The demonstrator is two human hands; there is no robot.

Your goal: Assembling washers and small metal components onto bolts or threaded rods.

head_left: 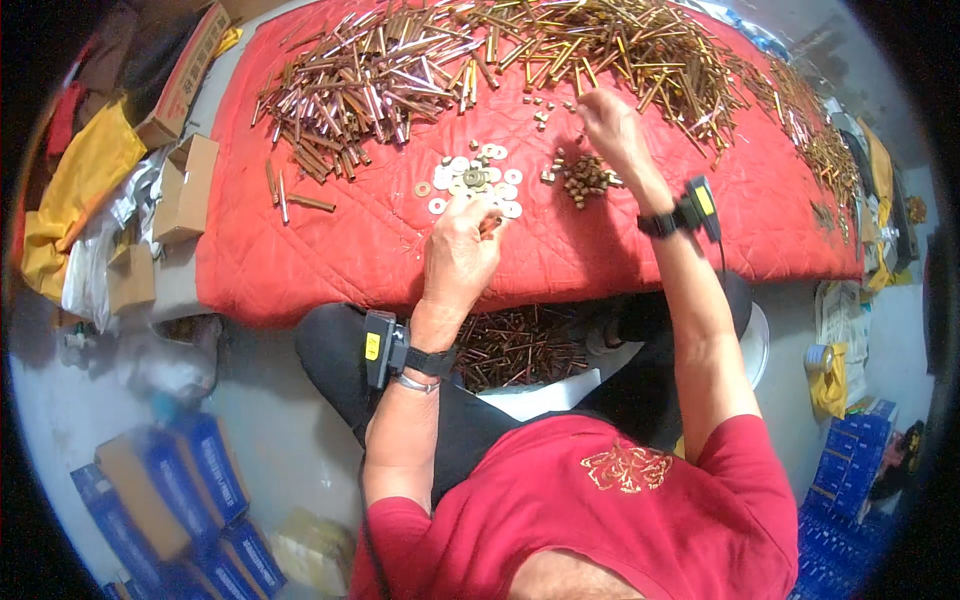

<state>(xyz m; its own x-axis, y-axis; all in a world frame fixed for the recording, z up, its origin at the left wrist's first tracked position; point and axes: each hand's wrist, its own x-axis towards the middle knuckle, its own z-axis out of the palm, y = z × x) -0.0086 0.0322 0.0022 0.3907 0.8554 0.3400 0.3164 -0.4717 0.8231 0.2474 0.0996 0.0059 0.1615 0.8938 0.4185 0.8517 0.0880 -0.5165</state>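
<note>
Washers (478, 180) just beyond left hand (458, 255) (right hand (610, 125) apart).

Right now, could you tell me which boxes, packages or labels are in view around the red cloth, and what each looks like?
Brown cardboard boxes: left edge of the red cloth, small, plain, some open.
Long cardboard box: upper left, brown with a red printed side.
Blue boxes: floor, lower left, rectangular, blue with orange.
Blue cartons: floor, lower right, stacked.
Yellow label: on the left wrist device.
</note>
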